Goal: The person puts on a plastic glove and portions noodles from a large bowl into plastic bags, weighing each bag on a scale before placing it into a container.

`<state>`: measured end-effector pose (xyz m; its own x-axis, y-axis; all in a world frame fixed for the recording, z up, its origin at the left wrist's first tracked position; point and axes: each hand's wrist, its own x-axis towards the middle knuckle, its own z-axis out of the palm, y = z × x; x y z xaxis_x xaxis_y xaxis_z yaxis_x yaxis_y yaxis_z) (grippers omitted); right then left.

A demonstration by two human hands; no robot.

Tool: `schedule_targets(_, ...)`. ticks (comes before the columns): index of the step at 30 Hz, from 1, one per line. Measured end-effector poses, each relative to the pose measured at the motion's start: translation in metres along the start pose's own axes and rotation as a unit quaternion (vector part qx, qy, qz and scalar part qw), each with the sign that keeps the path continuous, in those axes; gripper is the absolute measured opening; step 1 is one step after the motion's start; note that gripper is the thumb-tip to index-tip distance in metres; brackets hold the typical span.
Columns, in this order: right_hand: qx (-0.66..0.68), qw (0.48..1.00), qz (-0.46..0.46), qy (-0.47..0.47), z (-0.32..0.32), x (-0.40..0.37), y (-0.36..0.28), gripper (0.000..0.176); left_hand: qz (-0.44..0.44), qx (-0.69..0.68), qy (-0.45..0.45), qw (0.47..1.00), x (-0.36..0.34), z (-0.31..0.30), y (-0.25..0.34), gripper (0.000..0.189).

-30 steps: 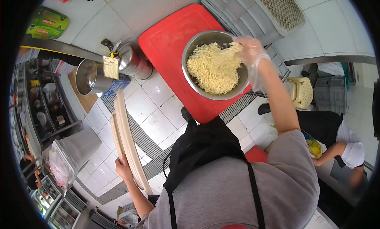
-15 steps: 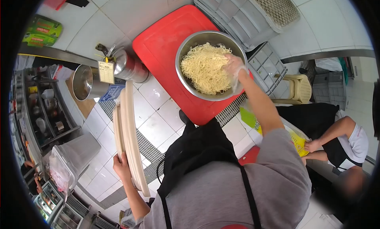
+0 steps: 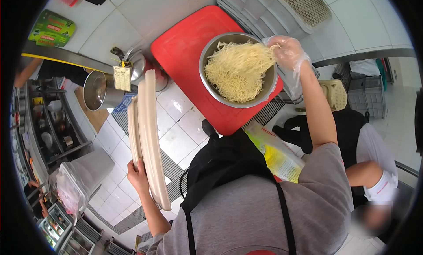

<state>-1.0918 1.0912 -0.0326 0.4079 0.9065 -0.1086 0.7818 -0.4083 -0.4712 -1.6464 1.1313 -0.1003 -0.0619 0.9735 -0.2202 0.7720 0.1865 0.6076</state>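
A steel bowl (image 3: 207, 85) full of pale yellow noodles (image 3: 235, 72) sits on a red lid-like surface (image 3: 176, 45). My right hand (image 3: 288, 52), in a clear plastic glove, is closed on a clump of noodles at the bowl's right rim. Strands stretch from the fingers back to the heap, partly blurred by motion. Low on the left, my left hand (image 3: 139, 178) is bare and grips the edge of some beige trays (image 3: 152, 145). They are held upright and close together, seen nearly edge-on, so their faces are hidden.
Grey plastic crates (image 3: 260, 17) stand against the wall behind the bowl. A steel pot (image 3: 94, 91) and a metal canister (image 3: 139, 67) are at the left. Near my right side, a co-worker (image 3: 343, 131) bends beside a yellow-green bag (image 3: 280, 160). A clear bin (image 3: 83, 175) stands lower left.
My right hand has risen from inside the bowl to beyond its right rim, pulling noodles up with it. The left hand still holds the trays. The co-worker and the bag have shifted.
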Motion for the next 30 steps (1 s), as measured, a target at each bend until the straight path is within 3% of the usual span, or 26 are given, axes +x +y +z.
schedule_targets(3, 0.056, 0.997, 0.009, -0.052, 0.032, 0.017, 0.02, 0.03, 0.015, -0.002, 0.001, 1.0, -0.002, -0.001, 0.001, 0.024)
schedule_targets(5, 0.118, 0.962, 0.187, -0.158, 0.055, 0.022, 0.026, 0.034, 0.026, 0.008, -0.002, 1.0, -0.003, -0.002, 0.0, 0.024)
schedule_targets(6, 0.122, 0.961, 0.191, -0.158, 0.078, 0.019, 0.035, 0.034, 0.017, 0.022, -0.007, 1.0, -0.003, -0.004, -0.001, 0.025)
schedule_targets(9, -0.136, 0.95, 0.102, -0.263, 0.157, -0.004, 0.067, 0.057, 0.013, 0.013, -0.007, 1.0, -0.007, -0.004, -0.009, 0.026)
schedule_targets(11, -0.089, 0.957, 0.171, -0.218, 0.189, -0.038, 0.028, 0.06, 0.016, -0.007, -0.002, 1.0, -0.008, -0.002, -0.01, 0.026)
schedule_targets(14, -0.129, 0.942, 0.239, -0.198, 0.299, -0.043, 0.091, 0.056, 0.014, 0.024, -0.01, 1.0, -0.004, -0.006, -0.006, 0.027)
schedule_targets(15, -0.124, 0.942, 0.241, -0.197, 0.291, -0.042, 0.087, 0.056, 0.02, 0.044, -0.012, 0.999, -0.002, -0.008, -0.004, 0.028)
schedule_targets(16, -0.241, 0.917, 0.123, -0.291, 0.269, -0.039, 0.076, 0.051, 0.025, 0.062, -0.013, 0.998, -0.001, -0.009, -0.003, 0.028)
schedule_targets(17, -0.351, 0.858, 0.0, -0.375, 0.253, -0.034, 0.068, 0.046, 0.028, 0.062, -0.013, 0.998, 0.001, -0.009, -0.003, 0.028)
schedule_targets(18, -0.352, 0.858, 0.0, -0.373, 0.246, -0.031, 0.076, 0.046, 0.023, 0.049, -0.012, 0.998, 0.001, -0.009, -0.003, 0.029)
schedule_targets(20, -0.367, 0.877, -0.148, -0.272, 0.224, -0.03, 0.1, 0.039, 0.014, 0.033, -0.009, 0.999, 0.001, -0.007, -0.002, 0.029)
schedule_targets(21, -0.368, 0.877, -0.15, -0.272, 0.208, -0.031, 0.099, 0.039, 0.019, 0.04, -0.012, 0.999, 0.001, -0.007, 0.001, 0.029)
schedule_targets(22, -0.151, 0.974, -0.004, -0.166, 0.181, -0.03, 0.09, 0.038, 0.024, 0.047, -0.013, 0.999, 0.002, -0.008, 0.005, 0.029)
schedule_targets(23, 0.08, 0.986, 0.141, -0.047, 0.157, -0.029, 0.081, 0.038, 0.025, 0.047, -0.009, 0.999, 0.002, -0.01, 0.008, 0.029)
schedule_targets(27, 0.214, 0.97, 0.115, 0.005, 0.088, -0.031, 0.058, 0.041, 0.023, 0.035, 0.003, 0.999, 0.001, -0.012, 0.015, 0.03)
schedule_targets(30, 0.295, 0.954, 0.022, 0.049, 0.065, -0.026, 0.059, 0.04, 0.028, 0.034, 0.002, 0.999, 0.003, -0.014, 0.017, 0.03)
